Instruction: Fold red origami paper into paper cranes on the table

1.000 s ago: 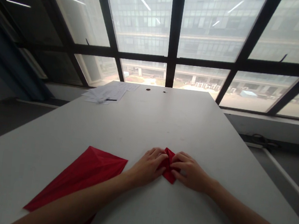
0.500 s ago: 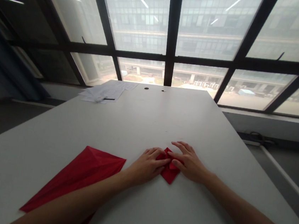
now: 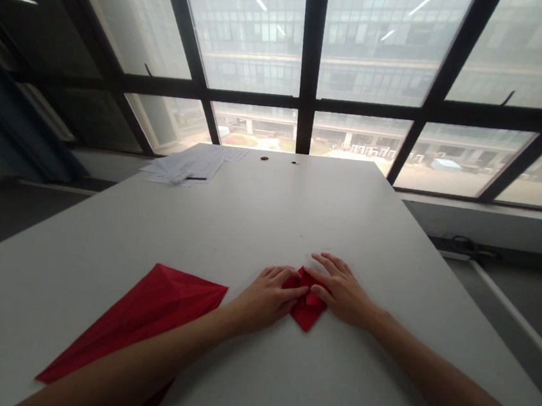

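A small folded piece of red paper (image 3: 307, 320) lies on the white table in front of me, one corner pointing toward me. My left hand (image 3: 273, 297) presses on its left side, fingers bent together and index finger and thumb reaching over its middle. On its right side rests my right hand (image 3: 339, 288), its fingers spread and its thumb and index finger touching the paper's right part. The fingers cover much of the folds. Left of my left forearm lies a larger red sheet (image 3: 143, 312) with crease lines, partly hidden under the arm.
White papers (image 3: 190, 163) with a dark pen-like stick (image 3: 196, 178) on them lie at the table's (image 3: 259, 227) far left. Two small round spots sit near its far edge. Beyond stand large windows (image 3: 374, 46); a blue curtain (image 3: 19, 112) hangs at left.
My right index finger has moved slightly up and away from the middle of the folded paper. The left hand stays nearly still on it. The view has shifted very little.
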### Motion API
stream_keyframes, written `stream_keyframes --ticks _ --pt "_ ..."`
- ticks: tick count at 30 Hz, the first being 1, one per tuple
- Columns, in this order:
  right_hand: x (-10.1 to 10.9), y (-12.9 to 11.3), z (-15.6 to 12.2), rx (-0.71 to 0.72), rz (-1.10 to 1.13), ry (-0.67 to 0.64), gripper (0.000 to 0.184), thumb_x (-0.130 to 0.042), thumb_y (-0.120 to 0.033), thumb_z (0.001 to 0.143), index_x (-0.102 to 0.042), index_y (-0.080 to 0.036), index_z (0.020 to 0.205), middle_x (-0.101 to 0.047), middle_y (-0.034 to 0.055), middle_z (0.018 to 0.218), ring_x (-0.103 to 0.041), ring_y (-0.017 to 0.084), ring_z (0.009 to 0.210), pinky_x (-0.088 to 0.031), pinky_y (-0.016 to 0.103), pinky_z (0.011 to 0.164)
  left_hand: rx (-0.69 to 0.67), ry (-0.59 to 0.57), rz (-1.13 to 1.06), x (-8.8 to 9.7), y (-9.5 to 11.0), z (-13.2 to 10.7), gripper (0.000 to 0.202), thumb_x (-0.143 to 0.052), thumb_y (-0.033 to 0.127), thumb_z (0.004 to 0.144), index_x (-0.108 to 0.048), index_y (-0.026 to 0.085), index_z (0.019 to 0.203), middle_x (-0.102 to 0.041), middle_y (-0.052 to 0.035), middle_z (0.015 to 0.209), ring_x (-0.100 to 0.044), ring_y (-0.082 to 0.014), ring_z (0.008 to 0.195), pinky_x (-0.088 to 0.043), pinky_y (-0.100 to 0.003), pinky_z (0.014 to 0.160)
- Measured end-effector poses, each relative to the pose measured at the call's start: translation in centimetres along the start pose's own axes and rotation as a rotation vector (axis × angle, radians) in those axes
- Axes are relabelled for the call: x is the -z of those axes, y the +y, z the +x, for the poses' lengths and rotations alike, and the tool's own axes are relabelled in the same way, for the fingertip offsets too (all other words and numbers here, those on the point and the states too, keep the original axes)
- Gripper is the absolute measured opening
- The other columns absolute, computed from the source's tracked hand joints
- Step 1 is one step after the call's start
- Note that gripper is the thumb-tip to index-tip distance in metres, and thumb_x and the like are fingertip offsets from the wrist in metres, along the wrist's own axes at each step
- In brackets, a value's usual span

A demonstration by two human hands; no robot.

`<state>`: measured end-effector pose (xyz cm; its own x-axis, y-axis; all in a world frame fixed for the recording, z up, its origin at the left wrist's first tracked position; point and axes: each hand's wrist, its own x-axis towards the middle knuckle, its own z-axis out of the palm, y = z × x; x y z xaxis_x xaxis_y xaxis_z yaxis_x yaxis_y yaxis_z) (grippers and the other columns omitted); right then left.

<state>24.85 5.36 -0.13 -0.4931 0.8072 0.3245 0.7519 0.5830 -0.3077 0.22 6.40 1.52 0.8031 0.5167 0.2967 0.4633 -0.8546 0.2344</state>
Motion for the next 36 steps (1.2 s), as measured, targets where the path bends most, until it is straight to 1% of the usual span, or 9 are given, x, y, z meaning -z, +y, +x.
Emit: stream_keyframes --ticks 5,11,14,16,18,23,28,33,36 --pt "-0.6 0.8 0.2 -0.081 0.105 0.147 0.036 -0.051 -0.018 0.095 -0.061 -0.026 0.129 -0.058 0.0076 0.134 -0.046 0.024 0.128 -0.038 0.047 0.112 -0.043 -0.038 0.011 -0.2 -0.4 -0.2 0.037 -0.049 0.022 0.099 -0.057 0.036 0.132 -0.055 -0.0019 0.14 -0.045 -0.0239 0.133 -0.035 -0.044 0.11" --pt "-0.5 0.9 0.2 -0.027 0.119 0.133 0.028 -0.064 -0.018 0.088 -0.069 -0.028 0.114 -0.063 0.0063 0.125 -0.05 0.026 0.122 -0.041 0.048 0.108 -0.054 -0.047 -0.051 -0.2 -0.6 -0.2 0.044 -0.048 0.008 0.095 -0.058 0.033 0.131 -0.052 0.0002 0.145 -0.042 -0.0218 0.137 -0.032 -0.042 0.114" --pt "-0.4 0.6 0.2 -0.041 0.126 0.136 0.028 -0.064 -0.018 0.088 -0.07 -0.027 0.113 -0.063 0.0071 0.122 -0.051 0.026 0.12 -0.041 0.047 0.107 -0.008 0.006 -0.122 0.4 0.2 -0.1 0.036 -0.056 0.022 0.096 -0.058 0.031 0.13 -0.059 -0.0031 0.135 -0.049 -0.0208 0.129 -0.037 -0.039 0.111" --pt "-0.4 0.5 0.2 -0.05 0.147 0.144 0.03 -0.06 -0.015 0.089 -0.069 -0.027 0.116 -0.063 0.0071 0.123 -0.051 0.025 0.12 -0.041 0.047 0.107 0.052 0.027 -0.141 0.7 0.6 -0.1 0.048 -0.07 0.035 0.087 -0.056 0.03 0.132 -0.061 -0.0055 0.128 -0.053 -0.0236 0.12 -0.041 -0.041 0.106" --pt "-0.2 0.4 0.2 -0.056 0.174 0.156 0.032 -0.056 -0.012 0.09 -0.068 -0.027 0.116 -0.063 0.0069 0.124 -0.051 0.024 0.119 -0.042 0.046 0.106 0.1 0.033 -0.144 0.7 0.7 -0.1 0.056 -0.077 0.037 0.08 -0.055 0.029 0.132 -0.063 -0.006 0.121 -0.056 -0.0245 0.113 -0.045 -0.042 0.102" --pt "0.7 -0.1 0.0 -0.001 0.244 0.137 0.042 -0.05 -0.005 0.086 -0.068 -0.03 0.114 -0.062 0.0053 0.126 -0.051 0.023 0.12 -0.042 0.045 0.107 0.167 0.035 -0.172 0.2 0.1 0.0 0.038 -0.07 0.03 0.087 -0.06 0.026 0.123 -0.065 -0.0044 0.107 -0.058 -0.0213 0.1 -0.048 -0.037 0.093" --pt "1.0 -0.3 -0.1 0.054 0.241 0.116 0.035 -0.049 -0.001 0.08 -0.07 -0.027 0.088 -0.064 0.0042 0.118 -0.053 0.023 0.116 -0.043 0.044 0.105 0.185 0.085 -0.185 0.1 0.2 0.1 0.025 -0.059 0.021 0.093 -0.064 0.026 0.117 -0.067 -0.0036 0.1 -0.06 -0.0187 0.094 -0.049 -0.033 0.089" --pt "1.0 -0.3 -0.1 0.048 0.238 0.112 0.023 -0.055 -0.005 0.08 -0.067 -0.025 0.08 -0.064 0.005 0.114 -0.054 0.023 0.113 -0.045 0.042 0.102 0.151 0.12 -0.206 -0.2 -0.1 0.1 0.029 -0.049 0.016 0.096 -0.065 0.025 0.118 -0.067 -0.005 0.11 -0.06 -0.018 0.101 -0.048 -0.032 0.094" --pt "1.1 -0.4 -0.2 0.054 0.238 0.104 0.023 -0.057 -0.005 0.079 -0.067 -0.025 0.082 -0.064 0.0043 0.113 -0.054 0.022 0.113 -0.044 0.041 0.102 0.06 0.056 -0.229 0.0 0.0 0.1 0.028 -0.05 0.017 0.097 -0.064 0.025 0.12 -0.068 -0.0046 0.115 -0.061 -0.0172 0.105 -0.046 -0.032 0.097"
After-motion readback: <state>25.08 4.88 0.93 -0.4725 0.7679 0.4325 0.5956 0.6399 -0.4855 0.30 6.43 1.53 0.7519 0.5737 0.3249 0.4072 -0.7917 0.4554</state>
